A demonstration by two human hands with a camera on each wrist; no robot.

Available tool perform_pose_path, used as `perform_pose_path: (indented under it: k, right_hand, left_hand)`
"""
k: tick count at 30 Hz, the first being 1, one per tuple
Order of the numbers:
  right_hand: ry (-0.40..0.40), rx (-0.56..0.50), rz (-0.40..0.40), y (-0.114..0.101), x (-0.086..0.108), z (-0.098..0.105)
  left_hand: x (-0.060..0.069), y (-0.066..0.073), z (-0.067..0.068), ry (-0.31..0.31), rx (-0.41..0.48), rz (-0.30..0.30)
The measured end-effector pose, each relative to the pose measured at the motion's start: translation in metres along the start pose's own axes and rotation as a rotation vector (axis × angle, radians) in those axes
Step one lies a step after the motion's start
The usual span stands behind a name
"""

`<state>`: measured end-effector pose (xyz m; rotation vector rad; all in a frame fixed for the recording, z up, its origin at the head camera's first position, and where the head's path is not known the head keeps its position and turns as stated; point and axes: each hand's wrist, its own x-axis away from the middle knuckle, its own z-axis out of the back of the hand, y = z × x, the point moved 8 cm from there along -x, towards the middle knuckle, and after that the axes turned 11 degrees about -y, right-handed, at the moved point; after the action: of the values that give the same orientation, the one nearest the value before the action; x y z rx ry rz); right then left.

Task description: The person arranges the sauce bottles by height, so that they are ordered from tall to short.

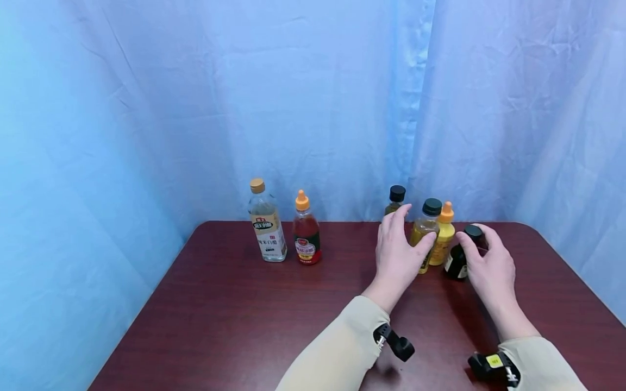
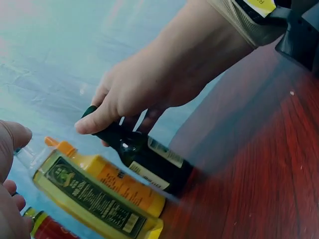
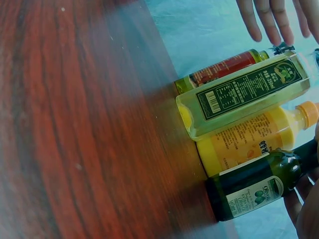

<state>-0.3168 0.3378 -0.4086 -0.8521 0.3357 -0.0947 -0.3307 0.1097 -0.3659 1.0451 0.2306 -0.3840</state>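
My right hand (image 1: 491, 266) grips a small dark green olive oil bottle (image 3: 249, 186) by its neck, thumb and fingers around the capped top. The bottle stands upright at the right end of a row. Beside the neck of a clear bottle of yellowish oil (image 3: 251, 92), my left hand (image 1: 396, 258) has its fingers spread; in the right wrist view those fingers stand apart from the glass. Between these two bottles, slightly behind, is a yellow squeeze bottle (image 1: 444, 241) with an orange nozzle cap. A red-labelled bottle (image 3: 224, 69) stands partly hidden behind my left hand.
Farther left on the dark red table (image 1: 235, 315) stand a clear white vinegar bottle (image 1: 270, 233) and a red sauce bottle (image 1: 307, 239) with an orange tip. A pale blue curtain (image 1: 313, 108) hangs behind the table and along both sides.
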Motion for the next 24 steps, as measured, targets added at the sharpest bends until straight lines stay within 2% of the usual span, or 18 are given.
perform_pose_path:
  k: [5, 10, 24]
  right_hand:
    - [-0.005, -0.012, 0.002, 0.000, 0.000, 0.000]
    - [0.002, -0.034, 0.011, -0.001, 0.000, 0.000]
    - [0.010, -0.040, 0.024, -0.002, 0.001, 0.000]
  left_hand:
    - [-0.001, -0.002, -0.011, -0.015, 0.024, 0.024]
    - [-0.002, -0.006, -0.015, -0.013, 0.039, 0.047]
    - [-0.006, -0.017, -0.026, -0.056, 0.039, 0.046]
